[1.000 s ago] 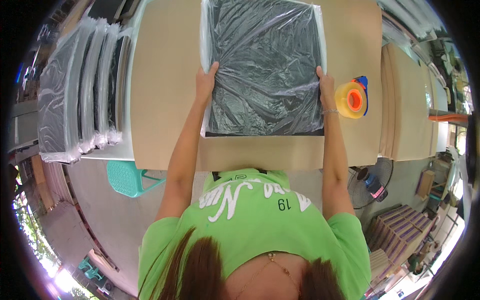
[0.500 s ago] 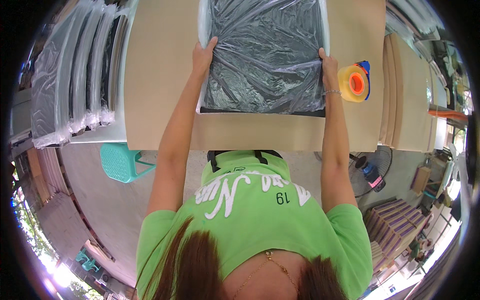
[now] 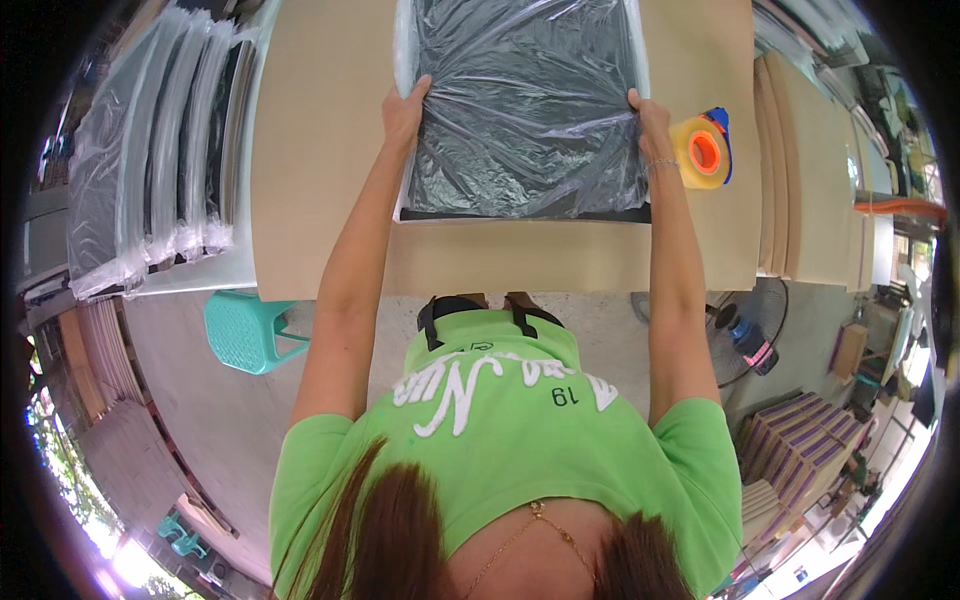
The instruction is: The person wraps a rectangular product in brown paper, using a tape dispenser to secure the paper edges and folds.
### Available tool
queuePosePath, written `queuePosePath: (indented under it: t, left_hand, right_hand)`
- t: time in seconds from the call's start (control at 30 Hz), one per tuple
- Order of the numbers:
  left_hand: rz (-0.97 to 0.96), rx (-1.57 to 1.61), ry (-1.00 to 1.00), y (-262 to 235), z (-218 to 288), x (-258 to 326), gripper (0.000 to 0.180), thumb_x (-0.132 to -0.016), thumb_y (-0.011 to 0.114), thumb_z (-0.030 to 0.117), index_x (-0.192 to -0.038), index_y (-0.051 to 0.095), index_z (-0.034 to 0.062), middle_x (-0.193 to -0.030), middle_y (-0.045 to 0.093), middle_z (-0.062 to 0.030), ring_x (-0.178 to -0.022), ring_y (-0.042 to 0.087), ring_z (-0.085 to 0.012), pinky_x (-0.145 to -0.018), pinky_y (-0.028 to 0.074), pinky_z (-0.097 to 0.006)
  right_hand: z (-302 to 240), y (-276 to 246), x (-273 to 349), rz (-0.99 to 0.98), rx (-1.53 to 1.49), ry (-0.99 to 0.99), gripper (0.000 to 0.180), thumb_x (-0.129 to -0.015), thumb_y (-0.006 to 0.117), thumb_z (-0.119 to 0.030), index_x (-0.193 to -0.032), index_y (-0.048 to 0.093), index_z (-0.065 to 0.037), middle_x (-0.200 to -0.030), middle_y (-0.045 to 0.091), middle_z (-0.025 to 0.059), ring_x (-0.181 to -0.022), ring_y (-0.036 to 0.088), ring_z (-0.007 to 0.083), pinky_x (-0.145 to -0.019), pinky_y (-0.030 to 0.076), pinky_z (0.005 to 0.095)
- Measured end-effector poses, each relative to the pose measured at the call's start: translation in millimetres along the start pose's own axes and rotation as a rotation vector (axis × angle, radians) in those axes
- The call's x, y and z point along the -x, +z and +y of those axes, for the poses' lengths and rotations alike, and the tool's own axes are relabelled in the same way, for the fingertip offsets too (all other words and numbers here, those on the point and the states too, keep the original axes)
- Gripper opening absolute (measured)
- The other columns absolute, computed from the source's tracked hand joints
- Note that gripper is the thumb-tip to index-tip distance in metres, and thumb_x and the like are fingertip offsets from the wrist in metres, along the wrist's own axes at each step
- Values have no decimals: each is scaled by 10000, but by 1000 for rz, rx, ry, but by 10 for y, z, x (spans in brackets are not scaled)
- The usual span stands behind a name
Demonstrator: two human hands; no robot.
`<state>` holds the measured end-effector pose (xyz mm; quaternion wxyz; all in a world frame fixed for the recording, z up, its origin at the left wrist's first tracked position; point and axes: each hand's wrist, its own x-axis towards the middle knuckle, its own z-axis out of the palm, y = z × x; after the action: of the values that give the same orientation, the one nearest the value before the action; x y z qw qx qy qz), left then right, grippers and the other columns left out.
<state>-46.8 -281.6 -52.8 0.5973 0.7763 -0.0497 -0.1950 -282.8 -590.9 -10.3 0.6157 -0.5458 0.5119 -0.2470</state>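
A flat dark rectangular panel wrapped in wrinkled clear plastic film lies before me, its far end cut off by the upper edge of the view. Pale strips run down its two long sides, and a black strip shows along the near edge. My left hand grips the left side, thumb on top of the film. On the opposite side, my right hand holds the edge the same way. The undersides of both grips are hidden. Just right of my right wrist rests a tape dispenser, blue with a yellowish roll and orange hub.
Brown cardboard covers the table under the panel. Several film-wrapped panels stand in a row at the left. Folded cardboard sheets are stacked at the right. Below the table are a turquoise stool and a fan.
Both hands keep their hold on the panel's sides. The film's creases have shifted slightly, and my right hand sits a little farther left in view. The whole view has moved slightly.
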Motion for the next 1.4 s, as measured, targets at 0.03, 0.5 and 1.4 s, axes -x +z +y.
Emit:
queuePosePath:
  t: [0.03, 0.5, 1.4]
  left_hand:
    - [-12, 20, 13, 25, 14, 10, 622, -842, 711, 382, -1215, 554, -90, -1118, 635, -157, -1001, 608, -228, -884, 459, -334]
    - [75, -390, 72, -83, 232, 57, 752, -755, 746, 526, -1096, 619, -132, -1058, 650, -219, -956, 631, -262, -820, 484, -361]
    - [-470, -201, 781, 1297, 1089, 2344, 277, -845, 646, 162, -1113, 662, 95, -1153, 592, -155, -1119, 507, -309, -995, 371, -426]
  right_hand:
    - [-3, 12, -25, 37, 22, -18, 479, -777, 779, -193, -1052, 613, 163, -1017, 633, 144, -924, 562, 215, -841, 423, 347]
    - [209, -45, -255, 84, 393, -268, 535, -747, 714, -434, -863, 696, 88, -817, 692, 229, -791, 669, 285, -725, 484, 404]
    - [-411, -2223, 356, 56, 531, -287, 597, -852, 660, -382, -1293, 546, 4, -1150, 644, 145, -1063, 591, 211, -906, 452, 318]
